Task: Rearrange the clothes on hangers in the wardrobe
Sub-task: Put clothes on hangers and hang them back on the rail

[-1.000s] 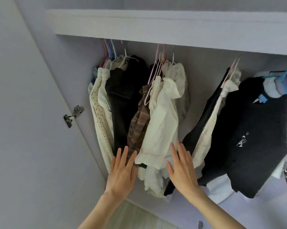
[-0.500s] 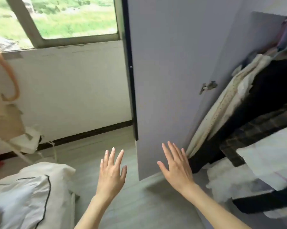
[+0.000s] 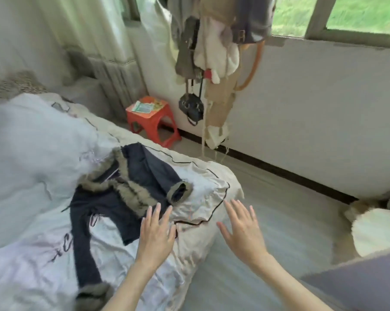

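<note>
Across the left half of the frame lies a bed [image 3: 32,153] under a pale duvet, and on it a dark top [image 3: 122,198] with fur trim, spread flat, no hanger in sight. Its long axis runs from lower left to upper centre. The left hand [image 3: 156,234] hovers flat and released at the top's right hem, fingers straight, holding nothing; it is the nearer. The right hand [image 3: 243,230], also released, hangs over the floor beyond the bed's edge. Nothing blocks the reach. Behind stand a rack [image 3: 214,52] of hanging bags and an orange stool [image 3: 152,120].
</note>
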Demonstrator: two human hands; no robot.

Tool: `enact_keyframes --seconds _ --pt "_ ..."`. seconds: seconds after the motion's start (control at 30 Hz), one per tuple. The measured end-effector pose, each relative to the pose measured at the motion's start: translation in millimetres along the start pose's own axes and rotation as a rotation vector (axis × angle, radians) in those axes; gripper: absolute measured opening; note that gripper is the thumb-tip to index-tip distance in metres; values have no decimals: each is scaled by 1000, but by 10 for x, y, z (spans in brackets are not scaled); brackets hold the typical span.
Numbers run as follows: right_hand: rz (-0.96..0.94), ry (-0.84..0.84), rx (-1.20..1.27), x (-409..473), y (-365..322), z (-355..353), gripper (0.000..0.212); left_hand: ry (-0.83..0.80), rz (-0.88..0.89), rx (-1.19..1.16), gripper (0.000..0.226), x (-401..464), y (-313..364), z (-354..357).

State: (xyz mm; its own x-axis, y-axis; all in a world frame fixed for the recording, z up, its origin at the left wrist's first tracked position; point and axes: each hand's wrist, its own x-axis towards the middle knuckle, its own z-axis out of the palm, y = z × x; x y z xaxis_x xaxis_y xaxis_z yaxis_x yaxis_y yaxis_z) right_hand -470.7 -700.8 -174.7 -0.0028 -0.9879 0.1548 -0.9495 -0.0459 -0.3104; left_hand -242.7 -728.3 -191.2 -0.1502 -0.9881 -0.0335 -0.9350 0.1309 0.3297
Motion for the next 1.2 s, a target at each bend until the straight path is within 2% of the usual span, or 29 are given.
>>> enact_keyframes --seconds 0.13,0.27,0.33,0.4,0.53,0.73,0.87,1.03,1.2 --pt "-177 -73 -3 391 -456 355 53 17 -202 -47 77 -210 -585 -153" --pt "-292 -156 16 727 -826 647 57 16 -390 -79 74 -346 -1030 -149" --pt "-330 -205 19 906 -964 779 61 18 -462 -105 68 -360 -1212 -97" --pt "-373 -242 15 1143 -1063 925 58 -34 -527 -104 58 -299 -1396 -22" --pt "-424 -284 14 1807 -1199 1238 51 -86 -621 -112 52 120 -1758 68" --pt "-474 -358 27 2777 -1455 1718 56 -113 -656 -78 54 859 -2138 119" --pt "-489 -419 -7 3330 -1624 2140 55 -130 -683 -88 68 1220 -2532 213" --pt "-507 -485 -68 3996 -1896 2719 54 -167 -772 -137 52 1622 -3198 403" --pt "-503 -525 -64 4707 -2276 3353 55 -91 -817 -173 53 2217 -4055 515"
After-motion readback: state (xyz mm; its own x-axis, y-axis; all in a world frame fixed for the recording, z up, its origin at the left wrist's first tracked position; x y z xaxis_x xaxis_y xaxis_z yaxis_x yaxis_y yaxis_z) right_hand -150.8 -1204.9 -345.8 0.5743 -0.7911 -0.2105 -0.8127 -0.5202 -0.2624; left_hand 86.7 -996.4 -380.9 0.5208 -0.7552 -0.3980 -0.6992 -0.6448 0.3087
